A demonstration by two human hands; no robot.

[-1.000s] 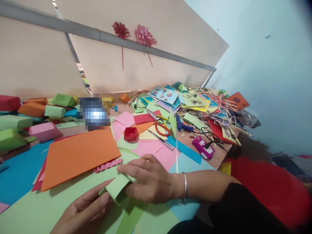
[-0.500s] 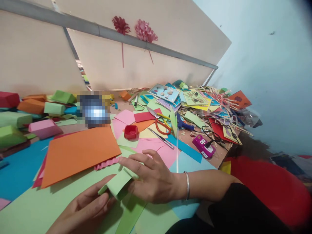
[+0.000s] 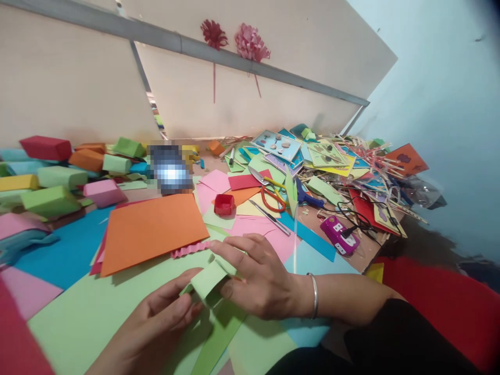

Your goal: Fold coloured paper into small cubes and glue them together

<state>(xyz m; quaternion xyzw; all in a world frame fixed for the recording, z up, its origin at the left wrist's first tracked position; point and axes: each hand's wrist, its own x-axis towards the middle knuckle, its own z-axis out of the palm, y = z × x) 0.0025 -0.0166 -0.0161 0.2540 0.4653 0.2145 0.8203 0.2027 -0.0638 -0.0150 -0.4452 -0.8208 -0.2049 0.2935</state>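
Between both hands is a folded light green paper box, with flaps standing up along its edges. My left hand pinches its left end between thumb and fingers. From the other side my right hand, with a silver bangle at the wrist, grips the right end; the inner fingertips are partly hidden by the paper. A pleated pink paper strip lies just beyond the fingers. Under the hands are a darker green paper strip and large light green sheets.
Orange sheets lie at left, with several folded paper boxes behind. Ahead are a small red paper box, a craft knife, scissors and a blue glue gun. A purple power strip sits at right.
The view has turned a little to the left, so everything appears farther right and more folded boxes show. Both hands keep hold of the green paper box with little change in grip.
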